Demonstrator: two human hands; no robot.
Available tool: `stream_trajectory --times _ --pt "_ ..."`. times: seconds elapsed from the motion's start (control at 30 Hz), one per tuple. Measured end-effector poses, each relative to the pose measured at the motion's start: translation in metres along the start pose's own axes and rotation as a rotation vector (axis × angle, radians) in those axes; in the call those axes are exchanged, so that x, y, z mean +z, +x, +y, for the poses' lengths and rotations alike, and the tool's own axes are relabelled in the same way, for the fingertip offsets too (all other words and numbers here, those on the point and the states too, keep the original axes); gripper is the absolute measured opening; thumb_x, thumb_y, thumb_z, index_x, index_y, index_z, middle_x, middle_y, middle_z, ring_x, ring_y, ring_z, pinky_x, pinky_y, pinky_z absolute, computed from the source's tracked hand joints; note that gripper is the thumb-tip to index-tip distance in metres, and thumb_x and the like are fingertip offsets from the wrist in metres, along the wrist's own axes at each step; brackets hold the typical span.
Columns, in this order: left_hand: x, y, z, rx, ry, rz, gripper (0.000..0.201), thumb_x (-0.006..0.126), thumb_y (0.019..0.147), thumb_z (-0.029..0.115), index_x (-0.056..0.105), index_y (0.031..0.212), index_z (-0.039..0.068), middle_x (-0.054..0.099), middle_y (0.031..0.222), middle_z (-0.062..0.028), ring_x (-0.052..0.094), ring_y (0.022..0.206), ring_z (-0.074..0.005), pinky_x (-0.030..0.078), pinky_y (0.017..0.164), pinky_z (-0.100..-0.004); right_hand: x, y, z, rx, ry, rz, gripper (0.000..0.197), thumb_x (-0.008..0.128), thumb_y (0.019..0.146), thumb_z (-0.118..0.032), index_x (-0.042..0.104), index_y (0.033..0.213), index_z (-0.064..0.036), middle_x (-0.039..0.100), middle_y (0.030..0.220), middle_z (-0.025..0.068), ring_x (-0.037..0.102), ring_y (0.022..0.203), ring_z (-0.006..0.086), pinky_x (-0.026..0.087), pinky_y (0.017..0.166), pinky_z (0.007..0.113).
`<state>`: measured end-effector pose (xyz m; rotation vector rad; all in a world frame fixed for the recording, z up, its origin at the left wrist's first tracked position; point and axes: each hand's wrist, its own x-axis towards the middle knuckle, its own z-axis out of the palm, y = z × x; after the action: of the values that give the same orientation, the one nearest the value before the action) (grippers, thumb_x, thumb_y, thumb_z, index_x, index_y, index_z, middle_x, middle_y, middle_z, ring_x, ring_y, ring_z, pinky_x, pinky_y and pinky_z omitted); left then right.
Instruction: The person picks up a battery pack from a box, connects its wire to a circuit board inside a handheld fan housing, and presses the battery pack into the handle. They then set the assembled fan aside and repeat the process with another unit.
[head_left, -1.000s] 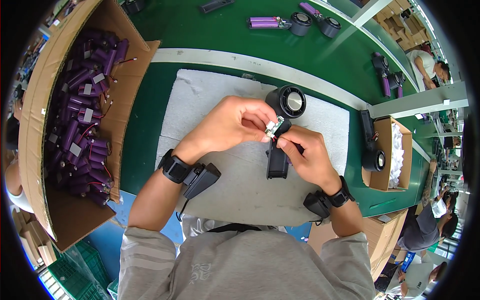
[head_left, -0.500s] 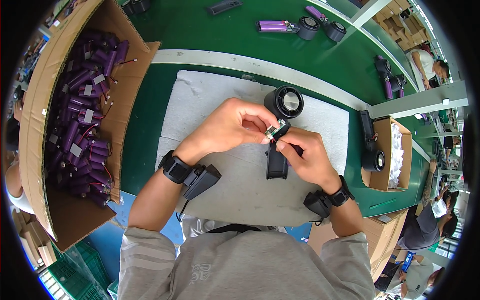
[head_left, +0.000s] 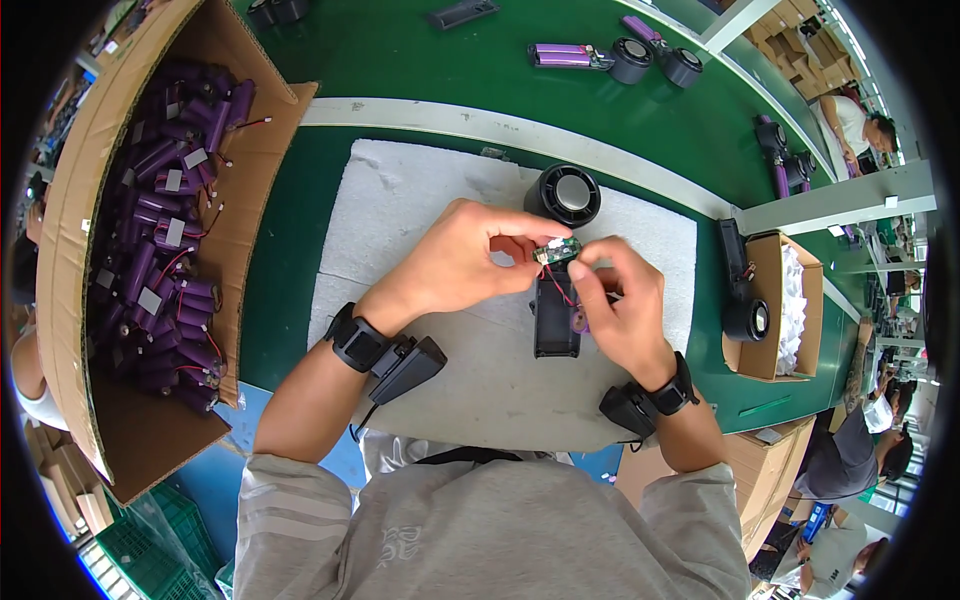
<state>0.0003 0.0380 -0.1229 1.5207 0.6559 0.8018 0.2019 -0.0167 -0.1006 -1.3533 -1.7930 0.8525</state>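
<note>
My left hand (head_left: 452,258) pinches a small green circuit board (head_left: 559,253) between thumb and fingertips. Thin red wires run down from the board. My right hand (head_left: 630,305) is closed at the board's right end, its thumb by the edge. A purple battery pack (head_left: 580,320) shows partly under that hand and seems held in its curled fingers; most of it is hidden. Below the hands lies the open black handle housing (head_left: 556,328) of a handheld fan. Its round black fan head (head_left: 571,194), with a silver centre, points away from me on the white foam sheet (head_left: 420,190).
At left stands a cardboard box (head_left: 255,215) full of purple battery packs with wires. Beyond a pale rail (head_left: 430,115), several part-built fans (head_left: 630,60) lie on the green bench. A small carton (head_left: 770,372) with white packing and a black fan (head_left: 745,318) stand at right. Other people work farther right.
The board has turned flatter between my fingers, showing more of its green face. My right hand has shifted slightly right, uncovering the red wires and battery end. The fan has rotated a little.
</note>
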Motion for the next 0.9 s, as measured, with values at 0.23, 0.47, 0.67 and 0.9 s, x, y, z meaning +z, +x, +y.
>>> stream_trajectory --times 0.23,0.47,0.67,0.9 --pt "0.007 -0.001 0.002 -0.020 0.022 0.098 0.030 0.069 0.078 -0.002 0.069 0.108 0.000 0.071 0.094 -0.0105 0.069 0.085 -0.0159 0.056 0.078 -0.0291 0.004 0.004 0.009 -0.126 -0.106 0.081 0.026 0.074 0.078 0.005 0.062 0.101 0.0002 0.064 0.086 0.0053 0.065 0.058 0.0087 0.047 0.045 0.021" --pt "0.011 -0.004 -0.006 0.007 0.095 0.147 0.022 0.072 0.076 0.002 0.072 0.098 -0.001 0.071 0.086 -0.0130 0.070 0.074 -0.0179 0.055 0.068 -0.0283 0.002 0.003 0.015 -0.101 -0.136 0.085 0.028 0.077 0.076 0.003 0.062 0.099 0.0008 0.065 0.088 0.0057 0.065 0.058 0.0081 0.048 0.047 0.021" --pt "0.015 -0.003 -0.003 0.038 0.176 0.180 0.020 0.073 0.075 0.004 0.073 0.094 0.000 0.069 0.080 -0.0130 0.068 0.068 -0.0199 0.053 0.062 -0.0274 0.001 0.005 0.014 -0.088 -0.124 0.109 0.027 0.079 0.073 0.002 0.066 0.096 0.0001 0.065 0.086 0.0051 0.065 0.058 0.0071 0.047 0.046 0.019" --pt "0.016 -0.004 -0.003 0.045 0.247 0.188 0.020 0.073 0.075 0.004 0.074 0.094 0.001 0.068 0.078 -0.0124 0.067 0.066 -0.0195 0.053 0.060 -0.0274 0.001 0.007 0.013 -0.084 -0.128 0.094 0.027 0.079 0.073 0.002 0.068 0.097 -0.0011 0.065 0.086 0.0041 0.063 0.057 0.0059 0.046 0.046 0.018"
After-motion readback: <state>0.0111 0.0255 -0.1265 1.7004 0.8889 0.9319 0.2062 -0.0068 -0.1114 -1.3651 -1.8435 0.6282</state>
